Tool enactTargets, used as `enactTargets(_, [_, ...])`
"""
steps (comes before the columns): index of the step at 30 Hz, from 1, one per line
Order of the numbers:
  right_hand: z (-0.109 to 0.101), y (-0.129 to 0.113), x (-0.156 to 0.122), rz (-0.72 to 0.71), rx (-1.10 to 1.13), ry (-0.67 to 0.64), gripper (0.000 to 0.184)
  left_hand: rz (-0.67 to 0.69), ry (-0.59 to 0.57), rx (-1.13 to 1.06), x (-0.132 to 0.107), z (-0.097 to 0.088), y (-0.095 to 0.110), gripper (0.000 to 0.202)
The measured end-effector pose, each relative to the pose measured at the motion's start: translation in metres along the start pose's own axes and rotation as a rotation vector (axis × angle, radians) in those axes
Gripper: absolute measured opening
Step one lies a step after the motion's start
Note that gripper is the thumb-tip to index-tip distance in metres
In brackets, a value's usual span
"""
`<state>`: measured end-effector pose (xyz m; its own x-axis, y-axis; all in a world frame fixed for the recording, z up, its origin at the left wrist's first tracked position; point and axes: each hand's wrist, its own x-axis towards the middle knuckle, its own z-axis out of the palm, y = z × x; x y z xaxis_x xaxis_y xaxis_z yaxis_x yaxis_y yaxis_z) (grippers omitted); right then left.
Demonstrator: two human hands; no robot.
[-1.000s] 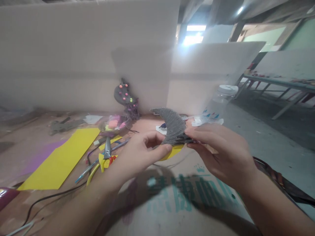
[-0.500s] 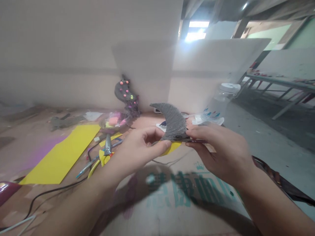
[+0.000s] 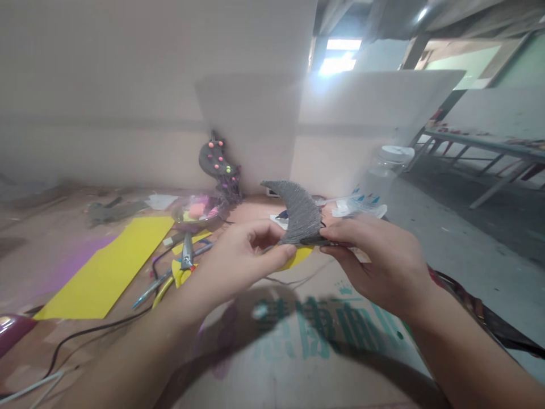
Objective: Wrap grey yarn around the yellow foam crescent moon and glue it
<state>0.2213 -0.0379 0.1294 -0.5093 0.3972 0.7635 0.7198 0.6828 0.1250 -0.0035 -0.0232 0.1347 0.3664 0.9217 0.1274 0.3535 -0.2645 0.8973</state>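
Both my hands hold a crescent-shaped piece [image 3: 300, 215] wound in grey yarn, with a bare yellow tip showing below it. My left hand [image 3: 238, 264] pinches its lower left edge between thumb and fingers. My right hand [image 3: 374, 264] grips the lower right side, fingers closed on the piece and on a dark strand of yarn. The crescent's grey point curves up and to the left above the table. A thin grey yarn strand trails down onto the cardboard [image 3: 315, 341].
On the table lie a yellow sheet [image 3: 114, 264], a purple sheet [image 3: 72, 264], pliers with yellow handles [image 3: 183, 264], a pen, cables and a bowl of coloured bits [image 3: 198, 210]. A finished dark crescent with coloured dots [image 3: 217, 162] leans on the white board. A plastic jar [image 3: 385, 170] stands at right.
The hands and the crescent have hardly shifted; my right fingers moved slightly along its lower edge. The view rose a little.
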Motion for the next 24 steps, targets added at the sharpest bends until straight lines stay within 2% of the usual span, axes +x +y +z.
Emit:
enactTargets(12, [0.0007, -0.0004, 0.0028, 0.013, 0.045, -0.022, 0.003, -0.016, -0.044, -0.077, 0.0038, 0.0029, -0.0048, 0.013])
enactTargets(15, [-0.0009, -0.0021, 0.0025, 0.055, 0.074, -0.026, 0.009, -0.019, -0.058, -0.119, 0.0063, 0.0020, -0.0052, 0.015])
enactTargets(19, [-0.0058, -0.0063, -0.0011, 0.169, 0.151, -0.027, 0.020, -0.012, -0.062, -0.134, 0.0067, 0.0013, -0.0042, 0.015])
enactTargets(24, [-0.0047, -0.0059, 0.0001, 0.460, 0.276, 0.051, 0.026, -0.019, -0.073, -0.154, 0.0046, 0.0049, -0.0031, 0.015])
